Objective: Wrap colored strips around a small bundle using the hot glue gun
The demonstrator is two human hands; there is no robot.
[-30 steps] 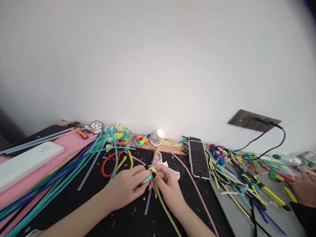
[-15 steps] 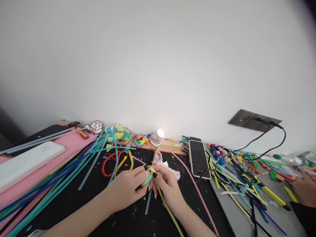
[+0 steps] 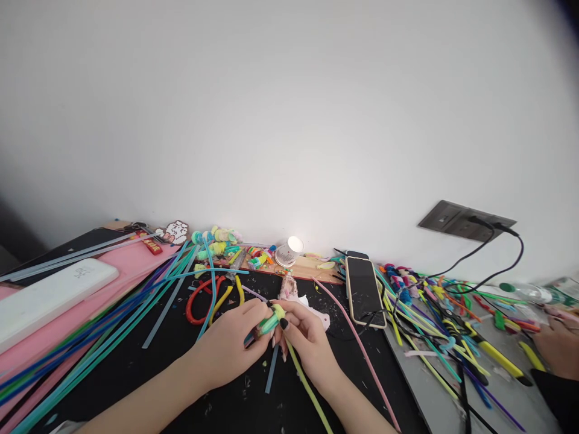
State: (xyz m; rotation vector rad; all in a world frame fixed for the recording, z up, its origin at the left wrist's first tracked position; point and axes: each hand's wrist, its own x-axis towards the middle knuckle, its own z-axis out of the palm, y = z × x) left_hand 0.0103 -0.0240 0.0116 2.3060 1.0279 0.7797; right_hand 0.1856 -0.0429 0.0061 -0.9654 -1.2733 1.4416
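My left hand [image 3: 237,340] pinches a small green-and-yellow bundle of coiled pipe cleaner [image 3: 270,322] over the black work surface [image 3: 244,398]. Close against it on the other side is my right hand [image 3: 310,343], its thumb and fingers closed on the yellow end of the same bundle. From under the right fingers a long yellow-green pipe cleaner [image 3: 307,386] trails toward me. Whether that strand joins the bundle is hidden by my fingers. A flat grey-blue strip [image 3: 272,371] lies below the hands. Just behind them sit a pink-handled tool [image 3: 305,301] and red-handled pliers [image 3: 192,307].
Long coloured pipe cleaners [image 3: 113,319] and a white box [image 3: 58,298] lie left. A paper cup [image 3: 290,251] stands by the wall, near a phone [image 3: 364,289]. More pipe cleaners and yellow-black pliers [image 3: 500,358] cover the right side, where another person's hand [image 3: 561,343] shows.
The left fingers have shifted slightly and the bundle has turned, so more of its green coiled part shows. The trailing yellow-green strand has swung a little to the left.
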